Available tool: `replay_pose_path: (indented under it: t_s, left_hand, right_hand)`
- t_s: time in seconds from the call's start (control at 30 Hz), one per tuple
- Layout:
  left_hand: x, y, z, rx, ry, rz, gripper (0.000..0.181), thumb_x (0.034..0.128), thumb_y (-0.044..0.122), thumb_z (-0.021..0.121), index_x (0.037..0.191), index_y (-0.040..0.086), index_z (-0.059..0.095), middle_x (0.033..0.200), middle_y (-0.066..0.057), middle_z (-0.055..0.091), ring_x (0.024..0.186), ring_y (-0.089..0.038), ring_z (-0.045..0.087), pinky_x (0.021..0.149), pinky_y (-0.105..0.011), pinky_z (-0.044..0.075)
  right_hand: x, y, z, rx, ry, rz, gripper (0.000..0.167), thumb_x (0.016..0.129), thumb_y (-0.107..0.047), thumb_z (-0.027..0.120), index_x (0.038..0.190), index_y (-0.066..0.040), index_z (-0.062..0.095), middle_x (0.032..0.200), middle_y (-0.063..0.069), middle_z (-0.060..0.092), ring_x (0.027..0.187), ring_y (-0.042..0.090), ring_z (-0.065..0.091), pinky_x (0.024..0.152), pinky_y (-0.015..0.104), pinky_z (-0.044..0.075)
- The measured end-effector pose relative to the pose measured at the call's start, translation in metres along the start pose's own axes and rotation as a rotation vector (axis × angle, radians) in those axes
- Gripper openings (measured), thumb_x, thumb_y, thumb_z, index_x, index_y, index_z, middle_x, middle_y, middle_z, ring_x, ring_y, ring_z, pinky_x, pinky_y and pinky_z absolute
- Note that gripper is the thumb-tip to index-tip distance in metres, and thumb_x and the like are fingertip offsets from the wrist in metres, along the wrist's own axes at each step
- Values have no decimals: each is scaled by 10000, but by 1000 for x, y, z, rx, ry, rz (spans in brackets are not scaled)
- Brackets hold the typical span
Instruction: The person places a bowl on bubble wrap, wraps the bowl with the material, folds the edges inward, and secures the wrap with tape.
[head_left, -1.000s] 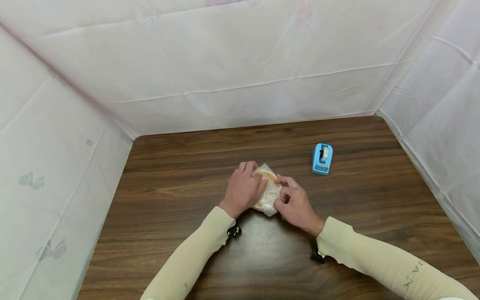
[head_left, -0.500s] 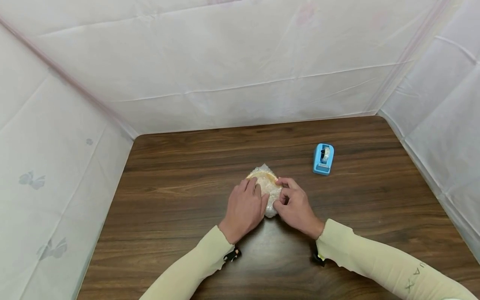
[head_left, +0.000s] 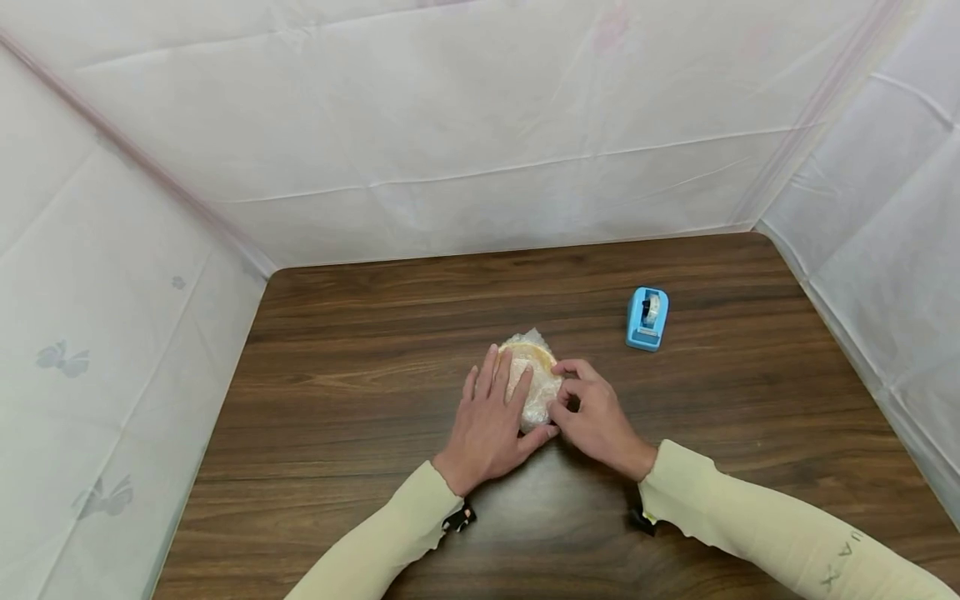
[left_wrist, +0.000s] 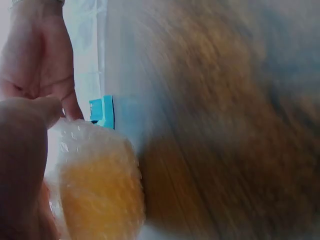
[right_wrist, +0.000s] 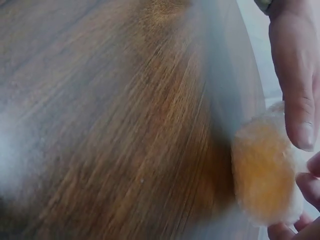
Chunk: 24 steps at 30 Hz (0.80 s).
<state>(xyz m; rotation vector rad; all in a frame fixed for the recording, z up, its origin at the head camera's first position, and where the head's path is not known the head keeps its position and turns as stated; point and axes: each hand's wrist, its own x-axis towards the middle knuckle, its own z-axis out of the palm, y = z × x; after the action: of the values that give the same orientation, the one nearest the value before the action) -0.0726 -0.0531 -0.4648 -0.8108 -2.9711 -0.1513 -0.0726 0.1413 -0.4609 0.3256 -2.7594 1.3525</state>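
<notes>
A roundish bundle of bubble wrap lies on the table with a yellow-orange thing inside; its kind is hidden by the wrap. My left hand rests on the bundle's left part, fingers straight and spread, its thumb along the near edge. At the right edge my right hand pinches the wrap between curled fingers and thumb. From the left wrist the bundle shows orange through the bubbles, close to the left thumb. The right wrist view has the bundle between the left thumb and the right fingertips.
A light blue tape dispenser with a roll of clear tape stands on the dark wooden table, behind and to the right of the bundle. Pale sheeting hangs along the back and both sides.
My left hand has drawn back toward me from gripping the bundle, and its fingers have spread out flat over the wrap. My right hand keeps its pinch in nearly the same place.
</notes>
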Motion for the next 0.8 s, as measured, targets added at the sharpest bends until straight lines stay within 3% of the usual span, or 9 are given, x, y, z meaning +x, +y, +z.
replay_pose_path:
  t_s: [0.13, 0.3, 0.47, 0.63, 0.7, 0.8]
  left_hand:
    - [1, -5, 2, -11, 5, 18, 817, 981, 729, 489, 1575, 168, 462, 1710, -218, 271, 1630, -378, 162, 1248, -578, 323]
    - [1, -7, 2, -34, 1, 30, 800, 978, 725, 502, 1567, 184, 470, 1715, -211, 261, 1633, -373, 151, 1251, -570, 322]
    - [3, -7, 3, -34, 10, 33, 789, 974, 724, 511, 1555, 190, 483, 1712, -207, 270, 1632, -367, 157, 1251, -563, 324]
    - [4, -7, 3, -35, 18, 29, 779, 972, 715, 526, 1547, 191, 496, 1712, -203, 273, 1632, -363, 165, 1252, -561, 324]
    - [5, -7, 3, -35, 16, 30, 777, 973, 710, 530, 1549, 188, 495, 1713, -203, 271, 1632, -364, 166, 1252, -565, 323]
    - [5, -5, 4, -33, 3, 30, 778, 977, 707, 527, 1554, 186, 490, 1716, -203, 263, 1633, -364, 161, 1253, -570, 319]
  right_hand:
    - [1, 2, -4, 8, -16, -27, 202, 903, -63, 707, 742, -164, 639, 1294, 95, 664, 1117, 269, 654, 916, 433, 533]
    - [4, 8, -21, -3, -23, -50, 44, 973, -93, 680, 952, -97, 719, 1311, 121, 657, 1181, 298, 653, 993, 525, 539]
    - [22, 28, -53, -129, 61, -14, 163, 986, -139, 659, 1078, -22, 724, 1217, 172, 691, 1099, 341, 662, 929, 530, 540]
    - [49, 56, -93, -171, 154, 236, 300, 1027, -245, 575, 1108, 9, 709, 1066, 196, 674, 953, 339, 622, 808, 434, 484]
    - [57, 65, -105, -148, 123, 372, 367, 1051, -322, 537, 1114, 9, 681, 1005, 166, 652, 904, 310, 600, 746, 382, 472]
    - [64, 78, -117, -108, 36, 542, 438, 1064, -419, 491, 949, -21, 633, 794, 73, 586, 768, 256, 545, 638, 331, 433]
